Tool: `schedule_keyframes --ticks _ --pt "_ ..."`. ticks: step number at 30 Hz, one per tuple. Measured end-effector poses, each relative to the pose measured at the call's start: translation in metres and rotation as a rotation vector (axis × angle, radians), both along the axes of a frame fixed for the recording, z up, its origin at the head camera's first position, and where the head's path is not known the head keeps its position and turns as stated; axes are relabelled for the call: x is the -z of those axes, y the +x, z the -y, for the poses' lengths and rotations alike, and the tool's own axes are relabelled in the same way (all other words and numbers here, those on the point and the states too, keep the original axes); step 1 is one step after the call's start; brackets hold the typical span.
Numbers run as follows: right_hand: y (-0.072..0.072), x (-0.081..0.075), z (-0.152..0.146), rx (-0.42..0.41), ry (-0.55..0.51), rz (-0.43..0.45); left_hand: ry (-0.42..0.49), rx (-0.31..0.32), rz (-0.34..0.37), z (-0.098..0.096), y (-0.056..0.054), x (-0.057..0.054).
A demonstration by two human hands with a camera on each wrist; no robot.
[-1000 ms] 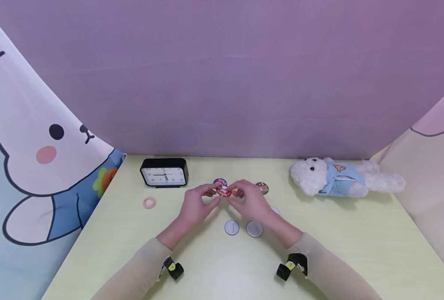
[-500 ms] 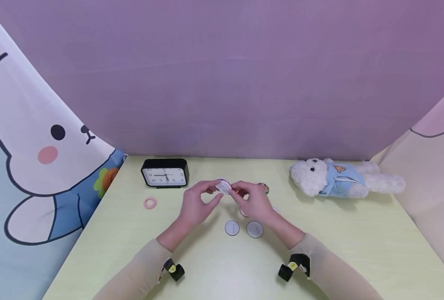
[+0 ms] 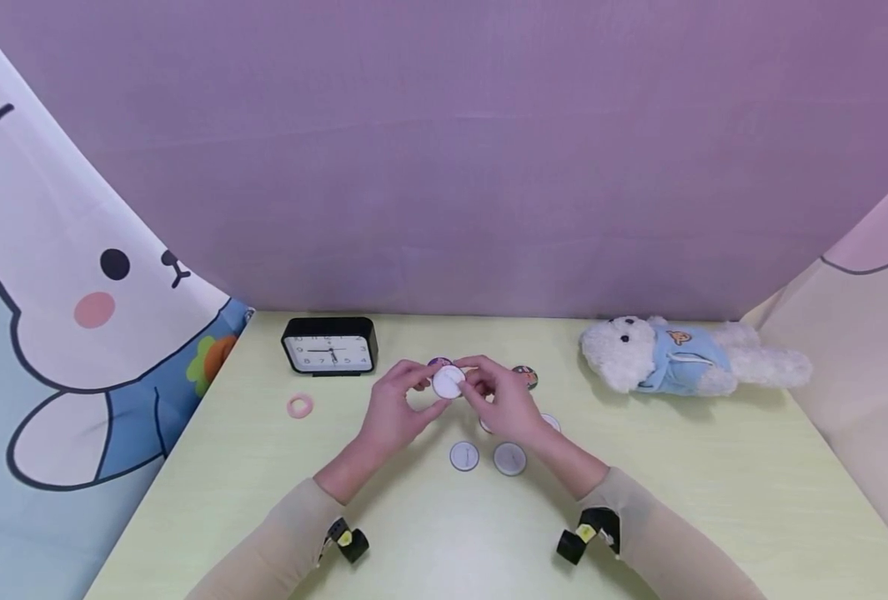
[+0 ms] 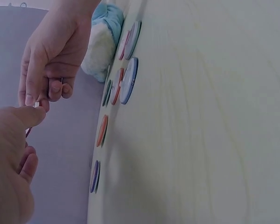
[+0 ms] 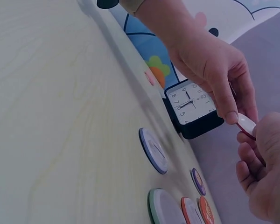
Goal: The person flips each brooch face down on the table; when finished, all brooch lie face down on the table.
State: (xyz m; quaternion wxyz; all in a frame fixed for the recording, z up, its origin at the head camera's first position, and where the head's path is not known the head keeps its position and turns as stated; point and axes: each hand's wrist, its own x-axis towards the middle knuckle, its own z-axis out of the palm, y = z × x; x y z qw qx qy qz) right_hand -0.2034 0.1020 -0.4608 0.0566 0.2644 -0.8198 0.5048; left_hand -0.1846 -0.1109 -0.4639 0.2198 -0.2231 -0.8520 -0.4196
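Note:
Both hands hold one round pin-back badge (image 3: 448, 382) between them, above the far middle of the table. Its white back faces the head camera, and in the right wrist view a red rim edges it. My left hand (image 3: 394, 406) pinches the badge's left side with thumb and fingers. From the other side, my right hand (image 3: 509, 404) pinches it, thumb across the back. Nearer me lie two badges with white backs up, a left one (image 3: 464, 456) and a right one (image 3: 509, 458). Another white-backed badge (image 3: 551, 422) is partly covered by the right hand.
A purple badge (image 3: 439, 362) lies behind the hands, and a colourful printed badge (image 3: 524, 377) sits to their right. An orange badge (image 4: 101, 130) shows in the left wrist view. Left stand a black clock (image 3: 329, 346) and a pink ring (image 3: 299, 406); right lies a plush toy (image 3: 661, 354).
The held badge has turned over: its red printed face showed a second ago, then its white back at a tilt, now that back faces the head camera. Both hands stay nearly in place.

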Motion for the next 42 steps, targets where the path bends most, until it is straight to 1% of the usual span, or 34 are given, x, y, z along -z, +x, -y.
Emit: schedule_keyframes --ticks 3,6,9,11,14,17,21,24,27,33,37,42 --pt "-0.001 0.002 0.000 0.000 0.032 0.029 -0.027 0.004 0.041 0.002 0.000 0.002" --pt "0.000 0.004 0.000 -0.015 0.078 0.024 -0.053 0.005 0.092 0.004 0.000 0.004" --pt "0.001 0.005 -0.001 -0.030 0.135 -0.009 -0.097 0.003 0.120 0.007 0.000 0.006" --pt "0.002 0.005 -0.001 -0.038 0.172 -0.044 -0.137 0.001 0.126 0.008 0.000 0.008" --pt "0.003 0.006 -0.001 -0.045 0.227 -0.092 -0.190 0.009 0.137 0.009 0.000 0.011" --pt "0.003 0.008 -0.001 -0.053 0.285 -0.120 -0.238 0.016 0.163 0.009 -0.001 0.012" --pt "0.004 0.011 0.002 -0.043 0.374 -0.111 -0.310 0.014 0.212 0.009 -0.003 0.016" --pt "0.004 0.013 0.004 -0.029 0.444 -0.095 -0.347 0.014 0.249 0.008 -0.004 0.019" --pt "0.004 0.015 0.007 -0.023 0.483 -0.090 -0.370 0.015 0.278 0.007 -0.004 0.021" --pt "0.005 0.018 0.009 0.002 0.564 -0.073 -0.414 0.019 0.298 0.007 -0.003 0.022" --pt "0.006 0.021 0.010 0.009 0.623 -0.100 -0.435 0.020 0.315 0.006 -0.002 0.022" --pt "0.007 0.023 0.011 0.020 0.644 -0.104 -0.445 0.019 0.322 0.005 -0.002 0.021"
